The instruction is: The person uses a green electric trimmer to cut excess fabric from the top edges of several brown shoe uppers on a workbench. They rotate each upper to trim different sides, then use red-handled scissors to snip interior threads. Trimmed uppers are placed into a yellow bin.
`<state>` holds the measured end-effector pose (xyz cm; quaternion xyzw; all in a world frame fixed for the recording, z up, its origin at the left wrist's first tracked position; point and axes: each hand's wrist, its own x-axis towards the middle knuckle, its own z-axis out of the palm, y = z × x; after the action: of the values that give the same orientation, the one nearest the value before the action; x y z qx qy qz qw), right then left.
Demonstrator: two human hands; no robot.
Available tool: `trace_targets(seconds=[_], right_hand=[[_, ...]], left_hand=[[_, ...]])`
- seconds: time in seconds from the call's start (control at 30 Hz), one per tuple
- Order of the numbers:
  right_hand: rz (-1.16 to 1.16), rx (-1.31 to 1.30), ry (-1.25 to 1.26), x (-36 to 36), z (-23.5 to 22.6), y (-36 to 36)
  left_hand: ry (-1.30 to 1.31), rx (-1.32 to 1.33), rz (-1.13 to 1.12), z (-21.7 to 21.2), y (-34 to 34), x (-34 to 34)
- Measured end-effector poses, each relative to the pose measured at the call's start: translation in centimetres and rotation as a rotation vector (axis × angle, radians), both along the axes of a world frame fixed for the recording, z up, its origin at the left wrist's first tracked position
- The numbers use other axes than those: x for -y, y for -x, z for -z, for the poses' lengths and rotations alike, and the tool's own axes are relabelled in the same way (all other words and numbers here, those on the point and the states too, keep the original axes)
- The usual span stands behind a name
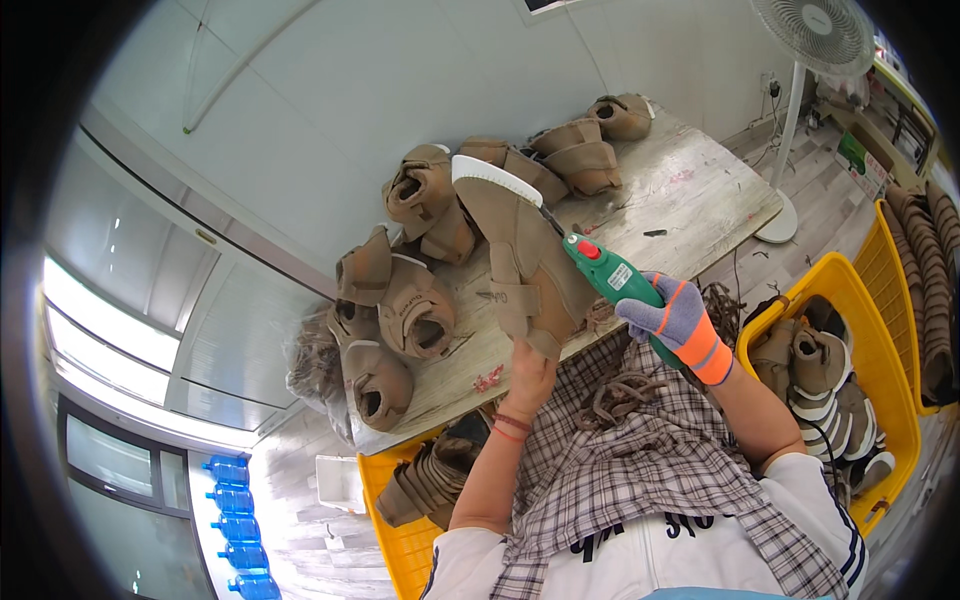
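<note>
While your bare left hand [528,375] is closing around the lower end of the tan boot [520,250], you are holding it raised over the wooden table [690,190], white sole uppermost, long axis running up and left. Your gloved right hand [680,322] is wrapping fully round the green rotary tool [607,272], its tip meeting the boot's right edge from the right.

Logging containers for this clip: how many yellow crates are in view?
3: one crate under the table's near edge, one right of the person, one farther right. More may be hidden.
</note>
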<state>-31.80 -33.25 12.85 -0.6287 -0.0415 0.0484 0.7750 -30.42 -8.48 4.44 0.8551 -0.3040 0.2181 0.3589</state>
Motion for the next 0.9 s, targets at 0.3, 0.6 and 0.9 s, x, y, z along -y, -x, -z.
trace_targets(seconds=[0.3,0.6,0.9], right_hand=[[-0.002,-0.051,0.006,0.3,-0.3,-1.3],[0.155,-0.029,0.112,2.8,2.5,-2.4],[0.267,-0.069,0.167,5.6,5.5,-3.2]], left_hand=[[0.009,-0.018,-0.032,2.0,1.7,1.1],[0.460,-0.010,-0.470,-5.2,-1.6,-4.5],[-0.455,-0.022,-0.798,-18.8,-19.3,-19.3]])
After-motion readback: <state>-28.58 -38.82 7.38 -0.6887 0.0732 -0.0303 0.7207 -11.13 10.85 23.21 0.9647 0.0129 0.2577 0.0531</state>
